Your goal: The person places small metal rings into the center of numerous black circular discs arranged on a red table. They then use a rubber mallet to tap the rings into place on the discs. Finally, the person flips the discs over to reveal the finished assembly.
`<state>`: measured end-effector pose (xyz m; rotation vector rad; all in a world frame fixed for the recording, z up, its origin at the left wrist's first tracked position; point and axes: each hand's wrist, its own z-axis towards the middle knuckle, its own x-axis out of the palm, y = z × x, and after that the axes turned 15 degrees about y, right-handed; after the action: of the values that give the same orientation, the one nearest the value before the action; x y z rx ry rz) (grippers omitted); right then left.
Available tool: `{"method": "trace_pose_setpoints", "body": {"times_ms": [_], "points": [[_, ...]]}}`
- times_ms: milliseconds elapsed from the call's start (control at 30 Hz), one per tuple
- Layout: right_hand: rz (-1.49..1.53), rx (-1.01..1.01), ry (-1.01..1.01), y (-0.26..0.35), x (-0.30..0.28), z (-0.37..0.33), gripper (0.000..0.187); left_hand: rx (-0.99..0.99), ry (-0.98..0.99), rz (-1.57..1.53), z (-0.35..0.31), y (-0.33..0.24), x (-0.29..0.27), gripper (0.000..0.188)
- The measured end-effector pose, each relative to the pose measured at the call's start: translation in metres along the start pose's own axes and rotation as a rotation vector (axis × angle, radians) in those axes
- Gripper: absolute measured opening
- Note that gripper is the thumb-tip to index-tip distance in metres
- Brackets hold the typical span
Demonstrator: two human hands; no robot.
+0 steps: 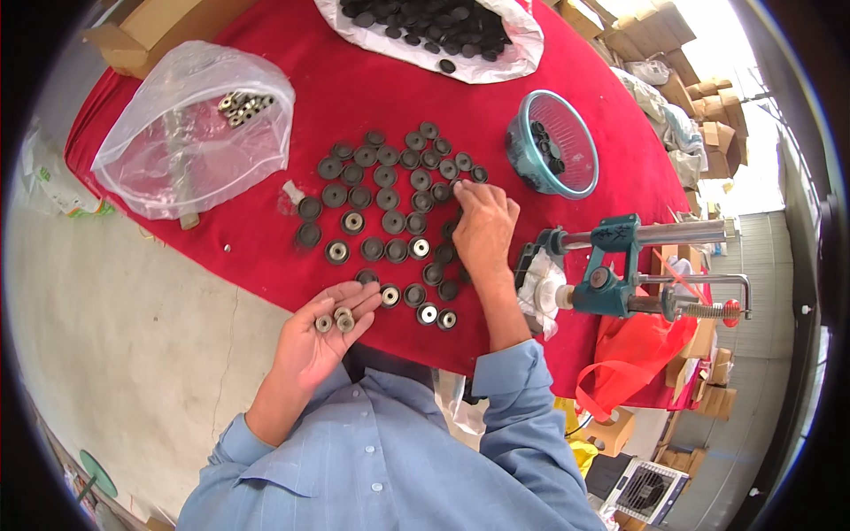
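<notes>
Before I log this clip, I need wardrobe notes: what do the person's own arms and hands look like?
Left hand and right hand are bare, no gloves or watch visible. Blue left sleeve and right sleeve stop on the forearms; the right cuff looks folded back.

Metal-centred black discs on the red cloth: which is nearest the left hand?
The metal-centred black disc just right of the left hand, beside its fingertips; the other metal-centred discs all lie farther from that hand.

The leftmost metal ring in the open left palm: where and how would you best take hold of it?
Probably pinch the leftmost metal ring by its round outer edge, coming from above: it lies hole-up on the upturned left hand, with nothing covering it.
</notes>
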<state>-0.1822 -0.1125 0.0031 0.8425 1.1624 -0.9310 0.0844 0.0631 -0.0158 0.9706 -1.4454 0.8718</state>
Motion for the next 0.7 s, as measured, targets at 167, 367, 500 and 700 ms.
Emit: {"method": "trace_pose_setpoints", "body": {"times_ms": [167, 367, 500, 700], "points": [[0.405, -0.067, 0.008, 0.042, -0.037, -0.027, 0.03, 0.01, -0.015, 0.015, 0.001, 0.0, 0.004, 0.044], [0.601, -0.322, 0.246, 0.139, -0.053, -0.088, 0.038, 0.03, 0.061, 0.045, -0.001, 0.004, -0.007, 0.048], [0.572, -0.337, 0.201, 0.15, -0.027, -0.1, 0.036, 0.057, -0.025, 0.15, 0.002, 0.009, 0.001, 0.048], [0.701, -0.193, 0.089, 0.112, -0.038, -0.06, 0.031, 0.024, 0.002, 0.096, 0.001, 0.005, -0.001, 0.046]]}}
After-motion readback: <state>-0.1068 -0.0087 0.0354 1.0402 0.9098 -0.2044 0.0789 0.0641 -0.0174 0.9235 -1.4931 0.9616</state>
